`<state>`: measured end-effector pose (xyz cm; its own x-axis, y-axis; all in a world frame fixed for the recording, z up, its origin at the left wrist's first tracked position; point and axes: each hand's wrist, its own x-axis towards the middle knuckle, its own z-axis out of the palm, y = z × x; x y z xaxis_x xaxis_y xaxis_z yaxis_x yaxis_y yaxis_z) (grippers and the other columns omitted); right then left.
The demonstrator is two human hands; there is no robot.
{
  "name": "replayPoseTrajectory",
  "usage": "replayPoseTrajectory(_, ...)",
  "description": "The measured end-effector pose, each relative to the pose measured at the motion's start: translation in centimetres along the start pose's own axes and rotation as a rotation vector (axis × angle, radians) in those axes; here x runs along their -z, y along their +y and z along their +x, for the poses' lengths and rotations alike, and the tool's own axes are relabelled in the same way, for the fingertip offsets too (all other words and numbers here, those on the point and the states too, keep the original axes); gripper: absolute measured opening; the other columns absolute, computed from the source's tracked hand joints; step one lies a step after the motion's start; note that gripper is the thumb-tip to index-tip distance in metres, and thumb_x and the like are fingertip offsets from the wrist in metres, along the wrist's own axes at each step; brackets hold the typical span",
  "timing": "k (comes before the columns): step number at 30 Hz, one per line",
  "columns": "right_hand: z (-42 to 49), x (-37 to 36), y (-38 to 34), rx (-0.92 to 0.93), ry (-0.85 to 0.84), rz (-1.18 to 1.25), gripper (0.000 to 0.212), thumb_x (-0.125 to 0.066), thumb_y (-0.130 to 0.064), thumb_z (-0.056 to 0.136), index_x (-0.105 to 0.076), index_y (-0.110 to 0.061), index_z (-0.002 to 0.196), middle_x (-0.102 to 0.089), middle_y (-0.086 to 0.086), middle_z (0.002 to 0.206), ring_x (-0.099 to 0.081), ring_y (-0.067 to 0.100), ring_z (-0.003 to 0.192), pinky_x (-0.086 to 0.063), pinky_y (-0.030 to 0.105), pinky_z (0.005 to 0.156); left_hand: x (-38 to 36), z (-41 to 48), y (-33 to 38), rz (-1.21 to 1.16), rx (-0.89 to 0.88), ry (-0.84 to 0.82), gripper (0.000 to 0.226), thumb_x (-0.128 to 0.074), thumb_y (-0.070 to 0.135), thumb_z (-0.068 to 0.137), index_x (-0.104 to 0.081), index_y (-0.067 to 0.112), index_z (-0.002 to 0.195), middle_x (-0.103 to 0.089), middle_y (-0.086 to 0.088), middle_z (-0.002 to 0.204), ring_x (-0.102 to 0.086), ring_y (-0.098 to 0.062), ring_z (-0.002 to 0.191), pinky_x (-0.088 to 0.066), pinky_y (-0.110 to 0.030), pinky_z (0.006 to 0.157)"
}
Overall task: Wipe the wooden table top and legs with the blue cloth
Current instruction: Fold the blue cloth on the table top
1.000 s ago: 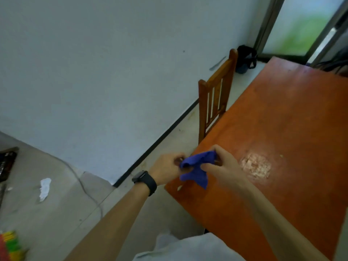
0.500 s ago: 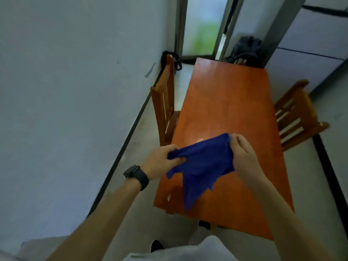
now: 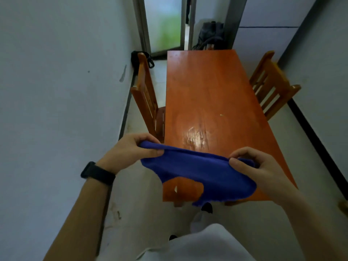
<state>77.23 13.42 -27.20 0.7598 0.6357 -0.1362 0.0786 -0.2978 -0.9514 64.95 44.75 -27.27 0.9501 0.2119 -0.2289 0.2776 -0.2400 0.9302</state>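
The blue cloth (image 3: pixel 199 174), bunched between the hands a second ago, is now stretched wide between the left hand (image 3: pixel 131 151) and right hand (image 3: pixel 258 168), which are drawn well apart.

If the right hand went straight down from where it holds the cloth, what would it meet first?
Probably the wooden table top: the right hand pinches the blue cloth seemingly above its near right part, though depth is unclear from this view.

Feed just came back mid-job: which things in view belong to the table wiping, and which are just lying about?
For the job:
- blue cloth, pinched by left hand and right hand
- wooden table

Just there:
- left chair
- right chair
- dark bag beyond the table
- black wristwatch
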Motion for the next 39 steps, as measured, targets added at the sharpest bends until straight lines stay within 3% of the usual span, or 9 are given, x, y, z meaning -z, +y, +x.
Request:
replayPoseTrajectory(6,1.9,0.8,0.7,-0.073,0.060,0.091,0.012,-0.069,-0.037,0.077,-0.071,-0.028,0.085,-0.070,-0.006,0.090,-0.067,0.014,0.082,-0.051,0.027,0.067,0.7,1.8,-0.9,-0.093,0.057,-0.042,0.073,-0.080,0.076,0.045,-0.070,0.026,0.097,-0.072,0.003,0.092,-0.070,-0.015,0.087,-0.057,-0.023,0.067)
replayPoseTrajectory(8,3.0,1.0,1.2,-0.075,0.088,0.099,0.010,-0.069,-0.033,0.083,-0.071,-0.026,0.090,-0.070,-0.009,0.090,-0.067,0.009,0.081,-0.051,0.021,0.064,0.6,3.6,-1.1,-0.110,0.082,-0.025,0.066,-0.080,0.073,0.047,-0.071,0.029,0.096,-0.072,0.002,0.094,-0.070,-0.016,0.088,-0.059,-0.027,0.071)
replayPoseTrajectory(11,5.8,1.5,2.5,-0.078,0.167,0.046,0.012,-0.067,-0.030,0.090,-0.069,-0.024,0.100,-0.069,-0.010,0.092,-0.066,0.003,0.081,-0.051,0.014,0.063,0.1,6.8,-1.2,-0.163,0.152,0.025,0.047,-0.081,0.049,0.071,-0.068,0.021,0.105,-0.070,-0.003,0.104,-0.068,-0.022,0.098,-0.058,-0.030,0.075)
replayPoseTrajectory(15,10.9,2.7,5.7,-0.112,0.203,-0.194,0.018,-0.062,-0.037,0.095,-0.064,-0.027,0.110,-0.066,-0.013,0.101,-0.064,0.003,0.089,-0.055,0.022,0.071,-1.2,11.8,-2.1,-0.054,0.174,0.098,0.027,-0.070,0.028,0.088,-0.064,0.014,0.111,-0.067,-0.004,0.106,-0.066,-0.019,0.096,-0.054,-0.027,0.073)
replayPoseTrajectory(18,14.2,3.2,8.4,-0.132,0.177,-0.376,0.007,-0.058,-0.035,0.097,-0.064,-0.033,0.100,-0.064,-0.021,0.095,-0.060,-0.003,0.090,-0.045,0.015,0.070,-2.2,15.5,-3.8,0.144,0.196,0.122,0.016,-0.067,0.026,0.092,-0.064,0.018,0.106,-0.066,0.004,0.097,-0.063,-0.009,0.088,-0.044,-0.018,0.064)
replayPoseTrajectory(21,16.9,3.5,11.0,-0.143,0.135,-0.495,0.007,-0.061,-0.034,0.095,-0.065,-0.039,0.092,-0.063,-0.025,0.089,-0.058,-0.005,0.084,-0.044,0.015,0.071,-2.8,18.4,-6.5,0.419,0.234,0.168,0.014,-0.067,0.034,0.091,-0.064,0.028,0.104,-0.060,0.011,0.095,-0.057,-0.006,0.087,-0.042,-0.022,0.068)
replayPoseTrajectory(25,19.1,3.3,15.9,-0.142,0.105,-0.672,0.016,-0.060,-0.031,0.095,-0.071,-0.028,0.106,-0.068,-0.012,0.099,-0.058,0.008,0.088,-0.047,0.024,0.074,-4.3,20.3,-10.1,0.626,0.259,0.203,0.018,-0.067,0.036,0.090,-0.068,0.026,0.106,-0.053,0.005,0.109,-0.055,-0.014,0.095,-0.044,-0.030,0.077)
replayPoseTrajectory(34,10.0,-1.2,23.2,0.076,-0.048,-0.774,0.017,-0.079,-0.016,0.076,-0.072,-0.021,0.090,-0.068,-0.004,0.087,-0.059,0.021,0.078,-0.050,0.033,0.062,-7.5,11.5,-18.7,0.958,0.063,-0.029,0.016,-0.075,0.025,0.083,-0.061,0.027,0.092,-0.065,0.007,0.090,-0.061,-0.016,0.078,-0.051,-0.035,0.071)
replayPoseTrajectory(39,5.1,-3.7,25.9,-0.019,-0.208,-0.833,0.013,-0.073,-0.028,0.080,-0.070,-0.028,0.093,-0.067,-0.007,0.091,-0.057,0.016,0.080,-0.046,0.027,0.065,-8.7,7.5,-22.0,1.116,-0.009,-0.232,0.032,-0.088,0.029,0.068,-0.061,0.029,0.085,-0.065,0.007,0.079,-0.061,-0.015,0.067,-0.051,-0.030,0.062)
